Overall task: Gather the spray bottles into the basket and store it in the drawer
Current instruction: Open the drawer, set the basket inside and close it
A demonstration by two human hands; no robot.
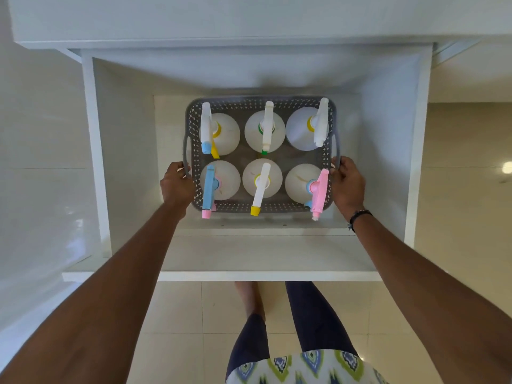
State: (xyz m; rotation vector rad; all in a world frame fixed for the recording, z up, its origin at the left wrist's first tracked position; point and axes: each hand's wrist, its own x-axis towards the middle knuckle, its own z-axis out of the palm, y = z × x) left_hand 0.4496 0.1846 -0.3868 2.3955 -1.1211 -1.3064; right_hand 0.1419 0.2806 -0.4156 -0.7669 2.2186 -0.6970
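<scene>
inside the drawer (388, 167), both hands grip the basket (260, 102).

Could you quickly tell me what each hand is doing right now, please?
Left hand: grips the basket by its left handle.
Right hand: grips the basket's right handle.

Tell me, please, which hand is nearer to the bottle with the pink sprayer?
The right hand. It grips the basket rim right beside the pink-sprayer bottle; the left hand grips the opposite rim, two bottles away.
</scene>
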